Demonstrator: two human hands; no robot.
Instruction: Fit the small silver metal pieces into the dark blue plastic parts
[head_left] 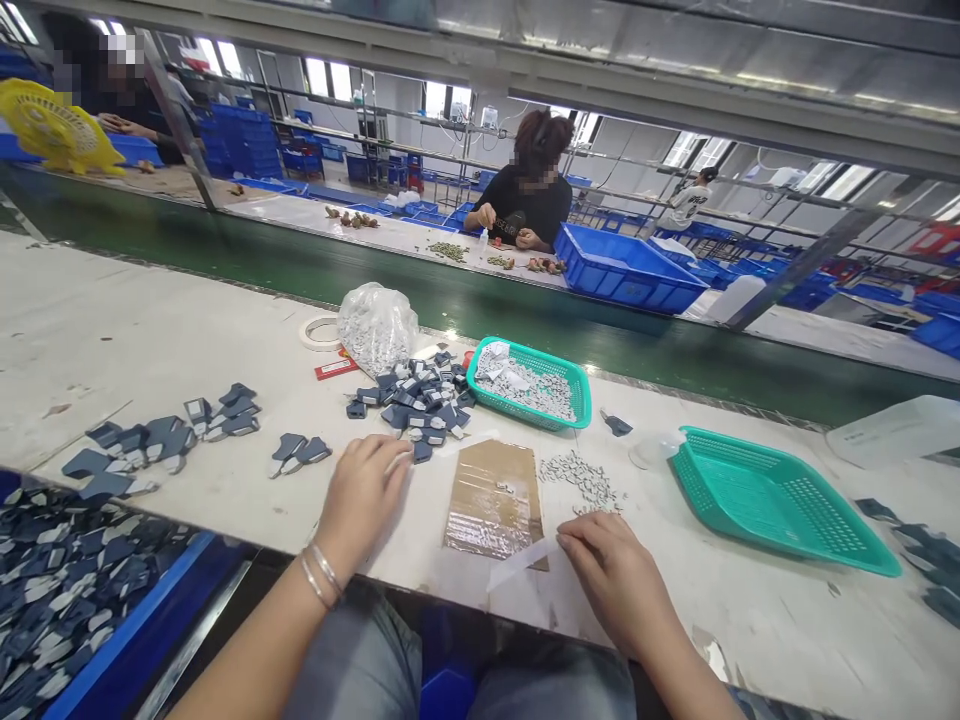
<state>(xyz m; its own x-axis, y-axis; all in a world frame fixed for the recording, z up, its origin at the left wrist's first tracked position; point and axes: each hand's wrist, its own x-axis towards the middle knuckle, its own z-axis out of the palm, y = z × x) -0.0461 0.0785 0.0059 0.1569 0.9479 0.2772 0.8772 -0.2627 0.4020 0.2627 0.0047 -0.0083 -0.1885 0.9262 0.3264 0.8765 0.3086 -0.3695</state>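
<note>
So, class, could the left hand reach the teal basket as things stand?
Probably yes: the left hand rests on the bench near the teal basket. The low heap of dark blue pieces lies between them, but the hand could likely pass over it.

Two teal plastic baskets (780,500), one clear plastic bag (377,328), one tape roll (321,333), one left hand (362,497), one right hand (611,580)
</note>
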